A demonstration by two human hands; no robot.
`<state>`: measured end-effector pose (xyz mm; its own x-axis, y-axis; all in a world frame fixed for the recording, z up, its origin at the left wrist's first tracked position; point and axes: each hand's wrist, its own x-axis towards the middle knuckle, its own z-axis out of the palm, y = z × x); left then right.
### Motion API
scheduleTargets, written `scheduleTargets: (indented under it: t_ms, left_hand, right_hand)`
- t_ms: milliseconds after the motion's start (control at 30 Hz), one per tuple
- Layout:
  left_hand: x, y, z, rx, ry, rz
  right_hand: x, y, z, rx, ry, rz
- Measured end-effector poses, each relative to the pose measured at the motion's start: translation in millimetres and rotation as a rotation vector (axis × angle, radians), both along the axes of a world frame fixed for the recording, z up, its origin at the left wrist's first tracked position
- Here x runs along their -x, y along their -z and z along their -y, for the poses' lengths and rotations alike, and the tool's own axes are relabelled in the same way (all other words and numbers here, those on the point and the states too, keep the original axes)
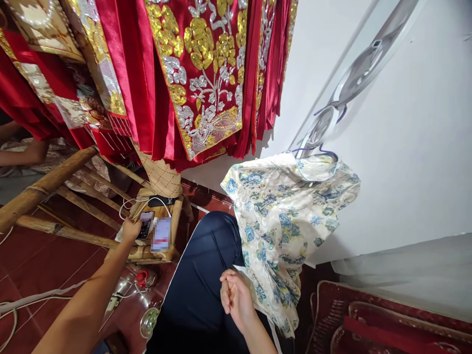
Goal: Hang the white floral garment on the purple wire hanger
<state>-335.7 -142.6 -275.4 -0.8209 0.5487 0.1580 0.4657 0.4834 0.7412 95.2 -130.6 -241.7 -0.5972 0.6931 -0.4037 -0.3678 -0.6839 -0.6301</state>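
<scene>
My left hand (pixel 131 229) reaches out to a small bamboo stool (pixel 155 256) and grips the edge of a dark phone (pixel 145 225) with a lit screen. Beside it on the stool lies a second phone (pixel 161 235), its light screen blurred. A white cable (pixel 138 200) loops behind the phones, next to a dark object (pixel 162 201). Over my dark-trousered lap (pixel 199 275), my right hand (pixel 236 297) is loosely closed, its fingers curled inward with nothing visible in them. Close to that hand hangs a cream blouse (pixel 283 211) with blue flowers.
Red satin garments (pixel 206 78) with gold and silver sequins hang ahead. Bamboo rails (pixel 70 231) stand at left, where another person's arm (pixel 25 153) shows. Cables, a red-topped item (pixel 142 278) and a glass (pixel 149 322) are on the tiles. A red carved seat (pixel 383 319) stands lower right.
</scene>
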Motion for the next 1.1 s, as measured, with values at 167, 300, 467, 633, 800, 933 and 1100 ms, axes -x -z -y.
scheduleTargets:
  t_ms: [167, 300, 467, 633, 800, 933, 1100]
  left_hand:
    - [-94, -8.1, -15, -0.086, 0.081, -0.013]
    - [-180, -45.0, -34, -0.223, 0.364, -0.015]
    - [-239, -148.2, -77, -0.826, 0.462, -0.114]
    - [-301, -235.5, -136, -0.776, 0.888, -0.125]
    - [-349, -256.5, -199, -0.470, 1.149, -0.247]
    - [-356, -250.8, -216, -0.469, 1.167, -0.296]
    - [-356, -253.2, -199, -0.540, 1.210, -0.260]
  right_hand:
    - [-1, -1.9, 1, -0.051, -0.020, 0.018]
    - [-17, -32.1, -29, -0.259, -0.012, 0.131]
    - [-53, -107.4, -129, -0.568, 0.395, 0.289]
    - [-75, -162.8, -216, -0.656, 0.633, 0.400]
    - [-66, -176.6, -234, -0.812, 0.557, 0.375]
    - [-64, -181.9, -218, -0.919, 0.562, 0.360]
    - [-69, -190.4, -199, -1.021, 0.485, 0.414]
